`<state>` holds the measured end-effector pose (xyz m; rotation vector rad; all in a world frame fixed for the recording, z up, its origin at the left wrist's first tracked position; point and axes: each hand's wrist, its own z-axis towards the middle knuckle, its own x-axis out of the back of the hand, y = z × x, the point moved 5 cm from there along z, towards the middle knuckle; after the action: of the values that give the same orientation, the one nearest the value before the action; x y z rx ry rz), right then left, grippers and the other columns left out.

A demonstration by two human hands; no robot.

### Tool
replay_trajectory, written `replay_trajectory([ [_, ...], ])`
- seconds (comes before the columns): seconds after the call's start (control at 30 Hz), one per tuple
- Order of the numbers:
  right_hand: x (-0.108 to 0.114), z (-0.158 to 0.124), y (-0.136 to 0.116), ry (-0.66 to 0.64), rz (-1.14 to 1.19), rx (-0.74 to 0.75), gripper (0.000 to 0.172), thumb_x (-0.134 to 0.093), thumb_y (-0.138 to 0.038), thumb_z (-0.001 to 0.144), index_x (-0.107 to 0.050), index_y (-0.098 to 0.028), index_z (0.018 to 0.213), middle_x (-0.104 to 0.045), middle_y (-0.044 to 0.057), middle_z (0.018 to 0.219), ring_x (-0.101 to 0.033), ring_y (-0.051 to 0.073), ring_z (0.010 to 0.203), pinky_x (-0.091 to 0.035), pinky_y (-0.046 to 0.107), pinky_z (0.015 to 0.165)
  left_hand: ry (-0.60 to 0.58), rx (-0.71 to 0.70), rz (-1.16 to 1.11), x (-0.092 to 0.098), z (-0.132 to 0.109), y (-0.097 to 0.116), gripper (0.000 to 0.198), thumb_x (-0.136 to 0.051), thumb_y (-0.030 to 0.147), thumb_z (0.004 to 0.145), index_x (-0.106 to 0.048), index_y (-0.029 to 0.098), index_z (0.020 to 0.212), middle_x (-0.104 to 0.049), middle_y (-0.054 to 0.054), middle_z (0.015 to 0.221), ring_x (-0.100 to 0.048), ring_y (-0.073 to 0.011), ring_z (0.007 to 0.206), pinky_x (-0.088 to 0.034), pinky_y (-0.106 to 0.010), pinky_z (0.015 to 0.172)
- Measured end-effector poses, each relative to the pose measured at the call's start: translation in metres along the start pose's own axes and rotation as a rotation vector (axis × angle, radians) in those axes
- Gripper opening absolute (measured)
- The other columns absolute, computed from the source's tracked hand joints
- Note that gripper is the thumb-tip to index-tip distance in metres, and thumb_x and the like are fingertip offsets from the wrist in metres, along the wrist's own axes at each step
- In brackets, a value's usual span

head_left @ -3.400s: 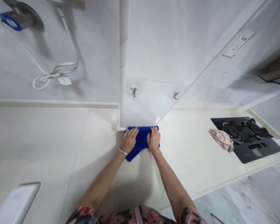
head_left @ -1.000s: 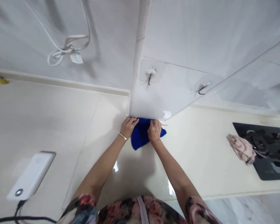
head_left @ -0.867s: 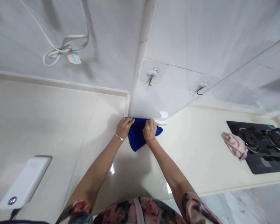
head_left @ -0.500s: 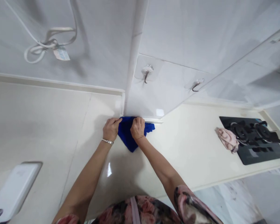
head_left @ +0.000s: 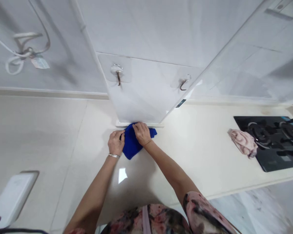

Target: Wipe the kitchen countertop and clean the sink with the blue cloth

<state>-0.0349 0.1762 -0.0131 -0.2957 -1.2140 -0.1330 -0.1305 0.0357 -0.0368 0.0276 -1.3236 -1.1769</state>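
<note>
One blue cloth [head_left: 132, 144] spread on a cream surface [head_left: 197, 146], at the right of the left hand [head_left: 116, 143] and partly beneath the right hand [head_left: 142, 134], with its far edge against the low ledge [head_left: 157, 125] at the foot of a pale wall column [head_left: 141, 97]. At the cloth's left edge, left hand nearly closed, thumb and bent fingertips together on the border in a pinch, silver bracelet [head_left: 114, 155] just below at the wrist. Over the cloth's upper right part, right hand with fingers bent and side by side, tips pointing up and left near the ledge, palm low; cannot tell a grip from plain downward pressure, the undersides being hidden. Between the two hands, a strip of blue in full view; below them, a drooping point of cloth toward the body; past the right knuckles, a small crumpled end out on the surface, touching the ledge or just beside it, hard to tell which. On the column above, two hooks [head_left: 118, 77], well apart from the fingers. Farther left, a knotted white cord [head_left: 14, 63] with a paper tag [head_left: 40, 61] in front of the wall; lower left, a white box [head_left: 13, 195] with a round dark button, and a black cable [head_left: 21, 231] along the bottom edge. Far right, a black stove [head_left: 271, 162] with a crumpled pink cloth [head_left: 244, 143] over its near left side, partly on the surface. At the bottom, flowered clothing [head_left: 171, 217].
</note>
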Motion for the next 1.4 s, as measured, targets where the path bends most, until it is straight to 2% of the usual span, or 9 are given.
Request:
replay_trajectory([
  [0.2, 0.019, -0.045, 0.064, 0.114, 0.011, -0.079, 0.035, -0.050, -0.010, 0.101, -0.074, -0.016, 0.125, -0.071, 0.014, 0.111, -0.059, 0.025, 0.108, -0.043, 0.038, 0.093, -0.132, -0.179, -0.079, -0.034, -0.037, 0.074, 0.025, -0.055, 0.025, 0.098, -0.077, 0.024, 0.109, -0.074, -0.008, 0.100, -0.067, -0.0217, 0.099, -0.059, -0.036, 0.093],
  [0.3, 0.025, -0.055, 0.075, 0.190, 0.000, -0.091, 0.034, -0.050, -0.012, 0.100, -0.074, -0.017, 0.123, -0.071, 0.013, 0.108, -0.059, 0.024, 0.103, -0.044, 0.038, 0.090, -0.195, -0.268, -0.132, -0.034, -0.045, 0.088, 0.021, -0.059, 0.024, 0.096, -0.078, 0.027, 0.107, -0.076, -0.005, 0.102, -0.070, -0.0170, 0.096, -0.061, -0.029, 0.088],
  [0.4, 0.026, -0.055, 0.070, 0.280, 0.009, -0.095, 0.033, -0.049, -0.017, 0.101, -0.074, -0.016, 0.121, -0.068, 0.014, 0.106, -0.057, 0.024, 0.101, -0.047, 0.039, 0.090, -0.159, -0.240, -0.152, -0.005, -0.028, 0.059, 0.029, -0.050, 0.026, 0.100, -0.077, 0.025, 0.111, -0.077, -0.006, 0.105, -0.071, -0.0168, 0.098, -0.061, -0.031, 0.093],
  [0.5, 0.019, -0.047, 0.059, 0.346, 0.041, -0.136, 0.034, -0.044, -0.016, 0.102, -0.075, -0.016, 0.115, -0.065, 0.013, 0.098, -0.056, 0.024, 0.097, -0.050, 0.042, 0.090, -0.060, -0.067, -0.053, 0.041, 0.005, -0.010, 0.041, -0.039, 0.032, 0.103, -0.073, 0.020, 0.123, -0.074, -0.012, 0.123, -0.066, -0.0235, 0.121, -0.051, -0.045, 0.113],
  [0.53, 0.016, -0.043, 0.054, 0.355, 0.053, -0.148, 0.035, -0.042, -0.015, 0.101, -0.075, -0.017, 0.113, -0.064, 0.013, 0.095, -0.056, 0.024, 0.096, -0.050, 0.042, 0.090, -0.040, 0.015, 0.029, 0.056, 0.016, -0.036, 0.046, -0.038, 0.035, 0.102, -0.071, 0.017, 0.129, -0.071, -0.014, 0.133, -0.059, -0.0267, 0.133, -0.044, -0.049, 0.119],
  [0.6, 0.008, -0.036, 0.044, 0.363, 0.067, -0.160, 0.036, -0.040, -0.013, 0.100, -0.075, -0.018, 0.111, -0.062, 0.012, 0.093, -0.055, 0.024, 0.095, -0.051, 0.044, 0.090, -0.006, 0.224, 0.205, 0.079, 0.030, -0.085, 0.062, -0.038, 0.045, 0.100, -0.059, 0.009, 0.145, -0.051, -0.019, 0.158, -0.032, -0.0353, 0.155, -0.023, -0.058, 0.129],
  [0.7, 0.000, -0.025, 0.026, 0.367, 0.046, -0.159, 0.036, -0.039, -0.012, 0.100, -0.073, -0.018, 0.110, -0.060, 0.012, 0.093, -0.054, 0.024, 0.095, -0.050, 0.043, 0.089, -0.104, 0.421, 0.332, 0.089, 0.036, -0.128, 0.079, -0.030, 0.054, 0.099, -0.039, 0.004, 0.160, -0.025, -0.018, 0.172, -0.006, -0.0418, 0.161, -0.003, -0.064, 0.130],
  [0.87, -0.006, -0.013, 0.003, 0.336, -0.058, -0.144, 0.036, -0.038, -0.008, 0.099, -0.071, -0.018, 0.109, -0.058, 0.011, 0.091, -0.052, 0.023, 0.091, -0.049, 0.040, 0.085, -0.157, 0.437, 0.368, 0.083, 0.033, -0.128, 0.082, -0.019, 0.055, 0.099, -0.029, 0.006, 0.164, -0.015, -0.012, 0.176, 0.003, -0.0415, 0.161, 0.006, -0.061, 0.129],
  [1.4, -0.026, 0.020, -0.050, 0.288, -0.096, -0.012, 0.032, -0.041, -0.008, 0.100, -0.071, -0.015, 0.110, -0.055, 0.010, 0.088, -0.051, 0.023, 0.087, -0.045, 0.038, 0.080, -0.113, 0.439, 0.276, 0.083, 0.031, -0.119, 0.076, -0.027, 0.045, 0.100, -0.026, 0.007, 0.165, -0.012, -0.015, 0.176, 0.013, -0.0390, 0.161, 0.008, -0.068, 0.127],
])
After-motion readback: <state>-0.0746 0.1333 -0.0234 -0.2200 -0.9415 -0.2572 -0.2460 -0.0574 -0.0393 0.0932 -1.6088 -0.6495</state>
